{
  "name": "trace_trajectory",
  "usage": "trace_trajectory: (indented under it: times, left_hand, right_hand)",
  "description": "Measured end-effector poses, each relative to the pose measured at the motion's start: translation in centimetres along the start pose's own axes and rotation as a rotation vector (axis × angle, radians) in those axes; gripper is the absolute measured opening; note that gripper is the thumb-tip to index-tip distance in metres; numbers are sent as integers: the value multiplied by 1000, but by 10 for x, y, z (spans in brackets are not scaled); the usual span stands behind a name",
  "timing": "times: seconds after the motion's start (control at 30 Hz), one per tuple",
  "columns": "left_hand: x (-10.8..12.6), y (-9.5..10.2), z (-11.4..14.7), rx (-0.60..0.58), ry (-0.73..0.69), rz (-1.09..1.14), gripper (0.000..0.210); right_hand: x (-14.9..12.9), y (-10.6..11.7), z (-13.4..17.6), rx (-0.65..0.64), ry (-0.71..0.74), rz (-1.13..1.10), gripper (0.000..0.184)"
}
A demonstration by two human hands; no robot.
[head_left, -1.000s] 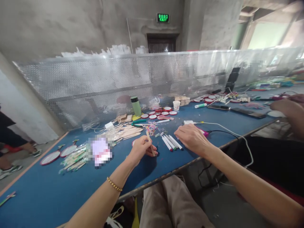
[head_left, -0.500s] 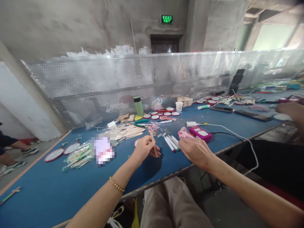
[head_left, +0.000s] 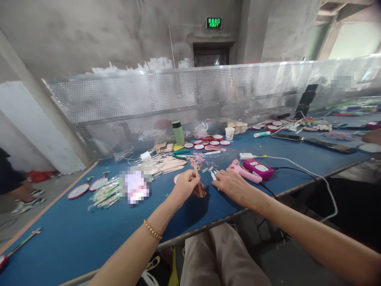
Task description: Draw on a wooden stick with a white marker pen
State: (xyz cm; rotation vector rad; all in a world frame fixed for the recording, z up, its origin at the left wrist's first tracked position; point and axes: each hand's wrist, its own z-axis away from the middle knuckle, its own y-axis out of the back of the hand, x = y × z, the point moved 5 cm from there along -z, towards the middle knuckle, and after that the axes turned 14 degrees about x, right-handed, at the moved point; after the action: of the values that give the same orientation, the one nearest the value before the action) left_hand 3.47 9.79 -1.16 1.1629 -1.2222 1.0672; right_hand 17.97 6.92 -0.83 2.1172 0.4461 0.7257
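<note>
A flat wooden stick stands almost upright, pinched between the thumb and fingers of my left hand. My right hand is low over the table, its bent fingertips closed on a white marker pen. Most of the pen group lies hidden beneath that hand. Just behind my right hand rests a pink glue gun, beside a magenta box with a cable. Small coloured rubber bands are heaped beyond the stick.
Wooden sticks and green-tipped sticks in plastic lie to the left. Farther back are a green bottle, pliers, round red-rimmed discs and a paper cup. A white cable crosses the right side.
My right hand has moved left from the glue gun to the marker pens, uncovering the gun's handle. My left hand keeps its hold on the wooden stick. The view has shifted slightly.
</note>
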Motion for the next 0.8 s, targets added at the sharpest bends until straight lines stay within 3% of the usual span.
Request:
trace_trajectory:
  times: [0.17, 0.3, 0.43, 0.53, 0.63, 0.73, 0.8]
  left_hand:
    - [0, 0, -1, -1, -6, -8, 18]
    - [-2, 0, -2, -1, -5, -2, 16]
    - [-3, 1, -3, -5, -5, -7, 17]
    - [-2, 1, -2, -4, -2, -9, 17]
    - [0, 1, -1, 9, -5, 1, 18]
    - [1, 0, 2, -2, 15, 27, 23]
    - [1, -2, 4, -28, 38, 51, 25]
  right_hand:
    - [1, -7, 0, 41, 84, 13, 18]
    - [-4, -6, -2, 91, 237, 34, 16]
    - [-7, 7, -1, 153, 366, 34, 15]
    - [-1, 24, 2, 236, 380, 3, 14]
    - [18, 47, 5, 439, 156, -181, 11]
    - [46, 65, 16, 736, -395, -428, 12]
    - [53, 66, 26, 921, -684, -624, 16]
